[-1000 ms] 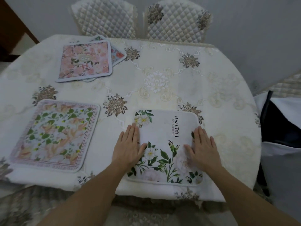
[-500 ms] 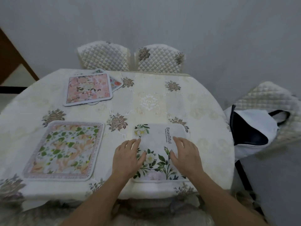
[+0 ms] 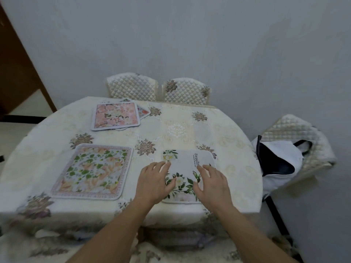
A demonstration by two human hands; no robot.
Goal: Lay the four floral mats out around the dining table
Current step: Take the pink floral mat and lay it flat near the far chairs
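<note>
A white mat [image 3: 185, 162] with green stems and the word "Beautiful" lies at the near edge of the table [image 3: 218, 130]. My left hand [image 3: 154, 182] hovers over its left side with fingers spread. My right hand [image 3: 212, 182] is over its right side, fingers also apart; neither grips the mat. A green-leaf mat [image 3: 93, 170] lies flat to the left. At the far left a pink floral mat [image 3: 115, 115] rests on top of another mat [image 3: 142, 111], of which only a corner shows.
Two quilted chairs [image 3: 133, 88] [image 3: 187, 92] stand against the wall behind the table. A third quilted chair [image 3: 302, 137] at the right carries a white and dark bag [image 3: 279, 160]. A brown door frame [image 3: 20, 73] is at the far left.
My view has pulled back and tilted up, showing more wall. Both hands have slid inward on the white mat and lifted from flat pressing to a loose spread.
</note>
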